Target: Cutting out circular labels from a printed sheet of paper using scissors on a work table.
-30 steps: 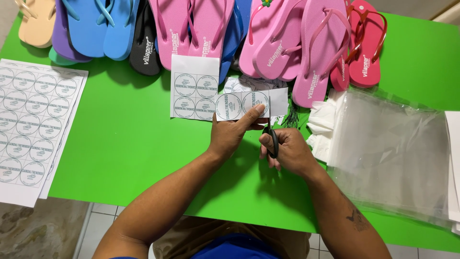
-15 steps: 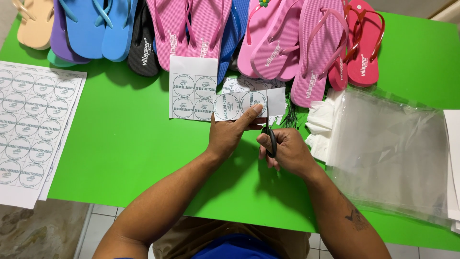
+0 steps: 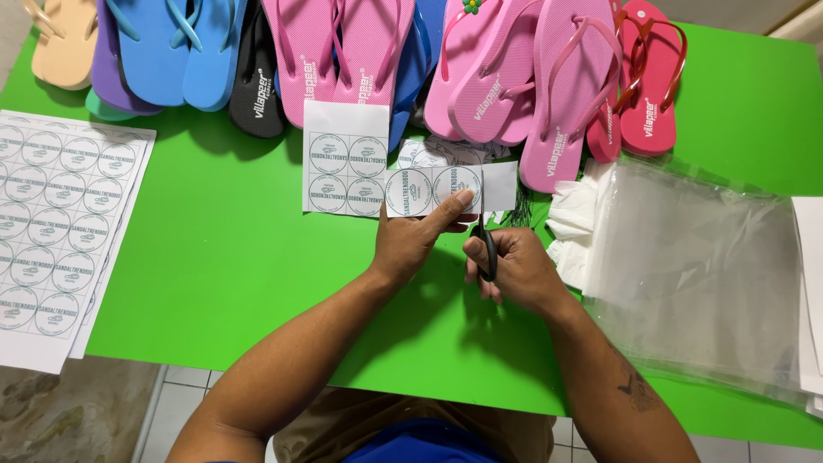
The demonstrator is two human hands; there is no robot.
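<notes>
My left hand (image 3: pixel 413 242) pinches a white paper strip (image 3: pixel 446 189) printed with two round labels, thumb on top near its right circle. My right hand (image 3: pixel 513 267) grips black-handled scissors (image 3: pixel 487 244), whose blades point up into the strip just right of the second circle. A small white sheet with several round labels (image 3: pixel 345 159) lies flat just left of the strip on the green table (image 3: pixel 231 257). A few cut-out round labels (image 3: pixel 429 154) lie behind the strip.
A row of flip-flops in pink (image 3: pixel 549 86), red (image 3: pixel 647 86), blue (image 3: pixel 171 43), black (image 3: pixel 257 77) and beige (image 3: pixel 60 47) lines the far edge. A large label sheet (image 3: pixel 56 231) lies at the left. Clear plastic bags (image 3: pixel 694 274) and white tissue (image 3: pixel 574 223) lie at the right.
The hands, strip and scissors stay almost in place; the scissors work at the strip's right end with only slight shifts of the fingers.
</notes>
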